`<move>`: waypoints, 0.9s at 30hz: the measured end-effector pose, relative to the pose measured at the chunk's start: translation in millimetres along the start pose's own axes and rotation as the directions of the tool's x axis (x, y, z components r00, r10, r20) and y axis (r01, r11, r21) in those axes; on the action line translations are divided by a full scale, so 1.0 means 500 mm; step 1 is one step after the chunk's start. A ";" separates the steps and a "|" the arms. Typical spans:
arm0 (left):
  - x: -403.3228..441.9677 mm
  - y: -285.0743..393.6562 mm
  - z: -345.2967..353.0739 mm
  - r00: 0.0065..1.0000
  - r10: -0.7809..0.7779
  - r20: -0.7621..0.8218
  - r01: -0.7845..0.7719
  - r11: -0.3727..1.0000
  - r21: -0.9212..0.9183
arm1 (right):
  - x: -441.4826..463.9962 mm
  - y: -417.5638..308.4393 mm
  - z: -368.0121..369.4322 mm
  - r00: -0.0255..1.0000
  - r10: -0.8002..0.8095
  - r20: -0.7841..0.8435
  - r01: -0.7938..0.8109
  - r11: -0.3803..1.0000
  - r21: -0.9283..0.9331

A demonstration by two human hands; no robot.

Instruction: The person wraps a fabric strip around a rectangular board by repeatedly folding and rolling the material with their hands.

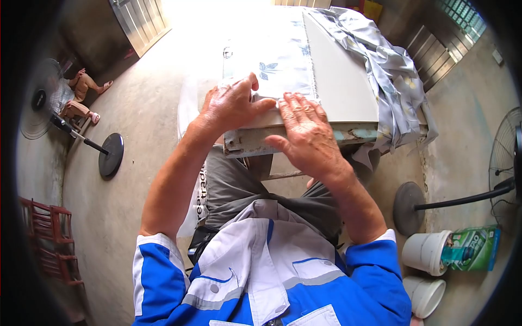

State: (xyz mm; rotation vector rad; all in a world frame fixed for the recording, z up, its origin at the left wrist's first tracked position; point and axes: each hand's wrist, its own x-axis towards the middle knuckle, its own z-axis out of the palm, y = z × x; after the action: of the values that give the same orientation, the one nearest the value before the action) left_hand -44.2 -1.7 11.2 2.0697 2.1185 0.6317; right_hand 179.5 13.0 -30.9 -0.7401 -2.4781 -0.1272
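Observation:
A white cloth (283, 51) with a blue leaf print lies on a white-topped table (340, 81), its frayed edge running along the right. On the cloth's near edge rests my left hand (231, 103), thumb stretched toward the right and index finger bent, with a gap between them; glare blurs the other fingers. My right hand (310, 130) presses flat at the near right corner of the cloth, fingers extended and thumb apart. Both hands sit close together above the table's worn front edge.
Crumpled grey patterned fabric (389, 76) hangs over the table's right side. Standing fans are at left (111, 155) and right (410, 209). White buckets (424, 252) and a green package (476, 247) stand low right. A seated person (81, 100) and red-brown chairs (51, 239) are at left.

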 end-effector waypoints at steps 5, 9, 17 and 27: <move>-0.001 0.011 -0.010 0.999 -0.040 0.033 0.039 0.999 0.024 | -0.034 0.051 -0.032 0.998 0.009 0.070 -0.004 0.997 -0.071; -0.016 0.019 0.018 0.920 0.291 -0.264 -0.237 0.946 0.220 | -0.029 0.047 -0.035 0.996 0.013 0.093 -0.003 0.994 -0.105; -0.082 0.060 0.070 0.908 0.375 -0.188 -0.372 0.927 0.050 | -0.028 0.045 -0.038 0.996 0.010 0.091 -0.003 0.997 -0.075; -0.095 0.041 0.058 0.868 0.410 -0.280 -0.421 0.907 0.022 | -0.034 0.044 -0.043 1.000 0.000 -0.019 0.000 1.000 -0.007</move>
State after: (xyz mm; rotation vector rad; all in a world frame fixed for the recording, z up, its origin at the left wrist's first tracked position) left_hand -11.7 -42.4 -17.7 2.5706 1.7557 1.0671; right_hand 213.5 18.4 -23.1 -0.7383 -2.4609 -0.1422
